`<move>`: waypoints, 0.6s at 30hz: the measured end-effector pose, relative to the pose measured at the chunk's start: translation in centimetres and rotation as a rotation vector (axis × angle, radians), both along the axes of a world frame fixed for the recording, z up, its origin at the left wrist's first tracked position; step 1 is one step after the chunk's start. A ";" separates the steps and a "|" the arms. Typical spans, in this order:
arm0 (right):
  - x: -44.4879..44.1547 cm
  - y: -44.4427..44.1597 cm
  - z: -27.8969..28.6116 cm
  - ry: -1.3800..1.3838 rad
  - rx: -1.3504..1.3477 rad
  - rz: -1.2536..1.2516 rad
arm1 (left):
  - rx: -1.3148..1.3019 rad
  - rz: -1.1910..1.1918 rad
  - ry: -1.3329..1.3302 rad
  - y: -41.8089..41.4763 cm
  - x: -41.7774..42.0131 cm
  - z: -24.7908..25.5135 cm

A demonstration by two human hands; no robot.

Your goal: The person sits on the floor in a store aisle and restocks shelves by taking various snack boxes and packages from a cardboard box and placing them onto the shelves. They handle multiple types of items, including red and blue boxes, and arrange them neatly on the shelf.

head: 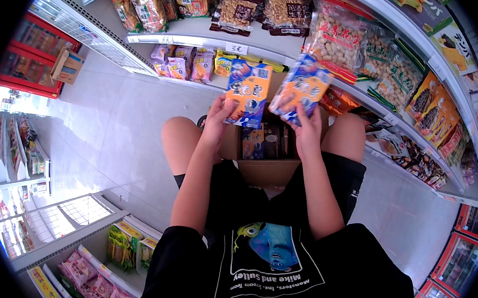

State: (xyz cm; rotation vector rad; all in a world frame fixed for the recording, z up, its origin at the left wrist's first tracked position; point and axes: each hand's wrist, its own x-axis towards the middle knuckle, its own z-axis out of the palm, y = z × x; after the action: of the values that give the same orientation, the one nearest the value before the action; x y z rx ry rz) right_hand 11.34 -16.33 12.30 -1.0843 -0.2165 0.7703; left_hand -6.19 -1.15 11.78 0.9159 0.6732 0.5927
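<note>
My left hand grips a flat blue-and-orange snack packet by its lower left side, with the printed front facing up. A second packet of the same colours is pinched at its lower end by my right hand; it leans to the right and looks slightly blurred. Both packets are held above a cardboard box that stands between my knees with its top flaps apart. Inside the box lies another blue-and-orange packet, in shadow beside dark packages.
A curved store shelf ahead bears bagged peanuts and rice crackers. More peanut bags lie at the right. Pink bags fill a shelf behind on the left. Another cardboard box stands by red-framed cabinets.
</note>
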 end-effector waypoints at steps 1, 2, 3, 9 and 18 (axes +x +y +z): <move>0.5 -0.3 0.3 0.044 0.040 -0.061 | -0.054 0.053 -0.017 0.1 -0.1 0.4; 1.1 -0.5 0.0 0.046 0.050 -0.082 | -0.102 0.057 -0.106 0.6 -0.6 -0.5; 1.6 -0.7 -0.3 -0.027 0.020 -0.053 | -0.123 0.067 -0.125 0.7 -0.7 -0.6; 0.0 -0.3 -2.1 -0.310 -0.051 0.066 | -0.149 -0.083 -0.122 -0.1 -0.2 -0.8; -3.6 -1.7 0.8 -0.286 -0.055 0.484 | -0.034 -0.172 0.049 -2.3 -0.6 1.4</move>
State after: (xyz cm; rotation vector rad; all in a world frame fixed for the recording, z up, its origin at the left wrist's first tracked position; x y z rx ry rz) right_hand 7.77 -18.07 13.13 -1.2100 -0.7235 1.0524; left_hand -6.78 -3.50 13.14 0.9483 0.6394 0.4059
